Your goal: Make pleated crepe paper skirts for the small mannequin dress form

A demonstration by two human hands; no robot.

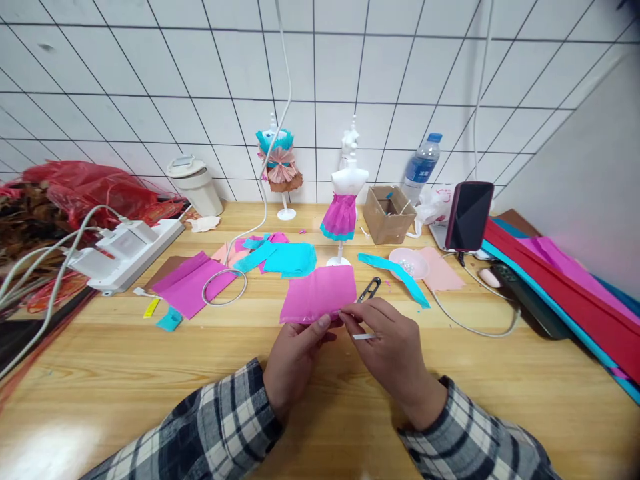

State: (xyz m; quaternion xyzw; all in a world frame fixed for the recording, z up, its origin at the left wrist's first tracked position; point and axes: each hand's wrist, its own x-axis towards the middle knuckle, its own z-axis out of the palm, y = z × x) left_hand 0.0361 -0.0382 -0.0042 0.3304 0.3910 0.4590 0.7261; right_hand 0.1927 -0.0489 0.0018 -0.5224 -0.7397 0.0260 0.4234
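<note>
My left hand is closed on the near edge of a magenta crepe paper piece, thumb on top and fingers underneath. A shiny narrow band runs along that edge. At the paper's near right corner, my right hand pinches with thumb and forefinger. A thin white strip sticks out from between its fingers. Just beyond the right hand lies a pair of black thread snips. Behind the paper stands a small white dress form wearing a magenta skirt with a turquoise hem.
Turquoise crepe pieces, another magenta sheet and a looped white cable lie left. A pink dish of beads, cardboard box, water bottle and phone are right. A power strip sits far left.
</note>
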